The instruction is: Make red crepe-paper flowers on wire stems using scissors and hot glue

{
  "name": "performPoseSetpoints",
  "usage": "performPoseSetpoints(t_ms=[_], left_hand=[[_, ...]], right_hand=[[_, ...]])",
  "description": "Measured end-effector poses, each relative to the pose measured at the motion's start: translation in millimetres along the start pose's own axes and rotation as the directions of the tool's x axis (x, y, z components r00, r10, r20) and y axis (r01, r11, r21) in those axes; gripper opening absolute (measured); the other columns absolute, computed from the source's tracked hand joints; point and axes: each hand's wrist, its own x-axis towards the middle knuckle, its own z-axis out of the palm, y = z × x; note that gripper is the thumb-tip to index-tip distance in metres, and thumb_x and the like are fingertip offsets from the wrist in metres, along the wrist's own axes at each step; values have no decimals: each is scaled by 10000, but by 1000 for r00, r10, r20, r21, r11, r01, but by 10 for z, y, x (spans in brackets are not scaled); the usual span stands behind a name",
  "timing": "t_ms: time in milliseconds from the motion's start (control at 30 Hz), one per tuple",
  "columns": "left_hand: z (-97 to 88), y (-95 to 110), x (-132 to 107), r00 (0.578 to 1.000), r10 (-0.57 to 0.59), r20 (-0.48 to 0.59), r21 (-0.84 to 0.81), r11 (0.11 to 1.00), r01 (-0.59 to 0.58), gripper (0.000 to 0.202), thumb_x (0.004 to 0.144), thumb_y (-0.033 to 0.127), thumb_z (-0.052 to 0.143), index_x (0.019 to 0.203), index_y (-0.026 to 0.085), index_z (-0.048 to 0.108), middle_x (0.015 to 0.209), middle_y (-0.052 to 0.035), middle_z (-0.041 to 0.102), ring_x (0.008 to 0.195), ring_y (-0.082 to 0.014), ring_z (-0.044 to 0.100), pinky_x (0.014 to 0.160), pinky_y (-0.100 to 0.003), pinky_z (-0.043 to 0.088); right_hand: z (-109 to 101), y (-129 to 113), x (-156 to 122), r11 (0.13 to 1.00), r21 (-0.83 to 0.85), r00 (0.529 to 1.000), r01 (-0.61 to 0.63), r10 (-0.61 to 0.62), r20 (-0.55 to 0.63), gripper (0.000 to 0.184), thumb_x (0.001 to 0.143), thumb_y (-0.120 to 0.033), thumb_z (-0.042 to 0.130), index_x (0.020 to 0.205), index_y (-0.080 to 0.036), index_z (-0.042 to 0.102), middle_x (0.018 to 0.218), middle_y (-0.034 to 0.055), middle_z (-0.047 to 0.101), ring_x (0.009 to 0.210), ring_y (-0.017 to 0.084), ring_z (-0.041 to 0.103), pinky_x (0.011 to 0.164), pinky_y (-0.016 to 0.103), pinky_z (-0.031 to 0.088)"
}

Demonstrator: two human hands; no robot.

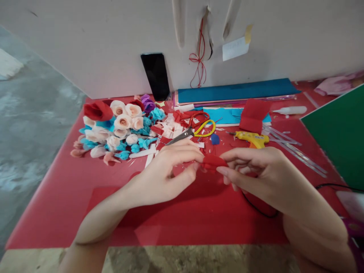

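Between my two hands is a small piece of red crepe paper [214,162], held above the red tabletop. Thumb and forefinger of my left hand [173,170] pinch its left edge. My right hand [256,167] grips its right edge the same way, the other fingers curled below. Just beyond my left hand lie scissors [203,129] with yellow and red handles, their blades partly hidden behind it. A yellow glue gun [251,138] rests past my right hand. Paper scraps [170,127] in white and red are strewn near the scissors.
Paper flowers [122,121] in white, blue, red and purple are heaped at the left. A phone [156,76] leans on the back panel. Folded red paper [254,115], blue sheets [236,90] and clear glue sticks [298,151] lie behind. A green board [338,132] stands at the right.
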Motion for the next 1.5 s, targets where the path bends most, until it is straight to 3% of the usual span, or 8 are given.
performPoseSetpoints(t_ms=[300, 867, 1033, 1200, 1267, 1333, 1400, 1500], left_hand=[[52, -1, 27, 996, 54, -71, 27, 998, -53, 138, 840, 196, 529, 742, 132, 602, 740, -63, 674, 744, -156, 576, 731, -310, 490], [61, -67, 39, 990, -28, -135, 42, 999, 34, 124, 790, 152, 568, 694, 106, 631, 696, -74, 654, 718, -158, 586, 691, -294, 491], [-30, -55, 24, 981, -81, -177, 16, 996, 85, 134, 799, 149, 562, 681, 116, 614, 696, -57, 630, 711, -144, 574, 703, -285, 469], [-136, -45, -33, 970, -93, -225, -20, 996, 91, 119, 810, 164, 553, 699, 139, 590, 716, -30, 606, 719, -138, 560, 710, -287, 443], [-169, -41, -54, 965, -123, -231, -30, 992, 120, 115, 817, 179, 548, 716, 148, 595, 737, -27, 599, 738, -142, 557, 676, -274, 435], [-192, -46, -65, 963, -134, -234, -39, 991, 129, 118, 823, 199, 548, 723, 156, 594, 742, -18, 581, 726, -134, 541, 644, -259, 423], [-210, -64, -63, 964, -121, -238, -48, 992, 113, 128, 831, 211, 545, 723, 160, 590, 748, -14, 573, 725, -127, 534, 644, -253, 415], [-229, -112, -49, 962, -85, -258, -55, 996, 73, 157, 839, 207, 536, 695, 160, 579, 737, -6, 569, 731, -116, 526, 672, -246, 408]], right_hand=[[-1, 0, -6, 1000, 2, 1000, -4, 4, 6, 87, 767, -232, 614, 729, -154, 622, 542, -6, 607, 445, 91, 536, 435, 177, 452], [-10, 30, 0, 996, -90, 999, 17, -12, 50, 125, 821, -278, 572, 794, -171, 630, 590, -5, 629, 516, 113, 575, 493, 203, 450], [-160, -31, -97, 964, -260, 977, 60, -110, -181, 150, 831, -331, 562, 782, -212, 640, 670, -17, 652, 572, 117, 581, 533, 222, 431], [-419, 42, -124, 937, -316, 841, -150, -48, -539, 236, 804, -407, 599, 655, -224, 605, 592, -2, 563, 526, 133, 512, 506, 256, 400], [-539, 214, -49, 915, -346, 851, -206, -7, -525, 133, 810, -360, 612, 863, -240, 635, 820, 22, 606, 728, 165, 580, 685, 274, 473], [-645, 469, 50, 804, -424, 825, -418, 140, -547, 201, 825, -324, 607, 1010, -245, 601, 988, 33, 603, 898, 194, 576, 859, 331, 448], [-717, 764, 140, 725, -414, 790, -551, 293, -538, 224, 816, -321, 628, 996, -190, 608, 956, 72, 619, 908, 236, 581, 855, 404, 456], [-747, 1157, 217, 644, -369, 733, -670, 493, -469, 290, 892, -318, 540, 1132, -155, 548, 1133, 81, 566, 969, 199, 580, 814, 395, 504]])
